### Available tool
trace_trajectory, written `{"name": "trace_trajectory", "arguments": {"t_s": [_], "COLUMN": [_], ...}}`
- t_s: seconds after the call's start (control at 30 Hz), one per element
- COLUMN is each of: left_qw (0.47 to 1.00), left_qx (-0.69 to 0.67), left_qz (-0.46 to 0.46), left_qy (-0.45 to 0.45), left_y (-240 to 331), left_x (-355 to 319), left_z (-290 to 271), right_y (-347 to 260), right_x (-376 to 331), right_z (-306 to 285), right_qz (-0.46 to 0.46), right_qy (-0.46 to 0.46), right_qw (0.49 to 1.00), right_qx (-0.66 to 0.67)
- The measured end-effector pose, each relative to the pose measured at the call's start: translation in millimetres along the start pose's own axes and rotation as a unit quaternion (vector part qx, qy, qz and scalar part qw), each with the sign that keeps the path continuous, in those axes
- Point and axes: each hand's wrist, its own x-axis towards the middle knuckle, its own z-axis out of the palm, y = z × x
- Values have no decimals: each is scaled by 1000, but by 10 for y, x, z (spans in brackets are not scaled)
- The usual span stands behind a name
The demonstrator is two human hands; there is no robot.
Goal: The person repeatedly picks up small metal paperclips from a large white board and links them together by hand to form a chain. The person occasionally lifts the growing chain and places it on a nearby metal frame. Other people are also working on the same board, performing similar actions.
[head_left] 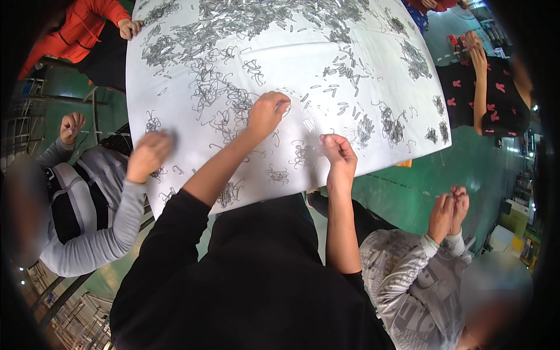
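Note:
My left hand (267, 116) hovers over the middle of the white-covered table (280, 61), thumb and fingers closed in a pinch. A heap of bent wire hooks (219, 93) lies just to its left. My right hand (340, 156) is raised near the table's front edge, its thumb and fingertips pinched together. What either pinch holds is too small to make out. Between and beyond my hands lie loose narrow metal clips (309, 121), and a bunch of similar clips (365, 129) sits right of my right hand. A small pile of wire hooks (300, 154) lies between my forearms.
A large spread of metal pieces (233, 23) covers the far side. More wire hooks (392, 125) lie at the right. Co-workers surround the table: a grey-sleeved person's blurred hand (153, 153) reaches over the left edge, a red-sleeved hand (129, 28) rests far left, and another person's hands (449, 213) are at right.

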Motion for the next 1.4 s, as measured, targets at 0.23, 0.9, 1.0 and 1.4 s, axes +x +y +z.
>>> {"name": "trace_trajectory", "arguments": {"t_s": [0.23, 0.9, 1.0, 1.4], "left_qw": [968, 861, 859, 974], "left_qx": [175, 412, 406, -198], "left_qz": [178, 297, 305, -103], "left_qy": [25, -38, -61, 39], "left_y": [-377, -368, -415, 249], "left_x": [509, 612, 644, 138], "left_z": [272, 336, 343, -104], "right_y": [16, 91, 121, 43], "right_x": [179, -126, -203, -225], "right_z": [-62, 170, 127, 273], "right_qz": [37, 18, 14, -78], "right_qy": [-28, -125, -125, -109], "right_qw": [998, 987, 988, 972], "right_qx": [-38, -98, -92, -193]}}
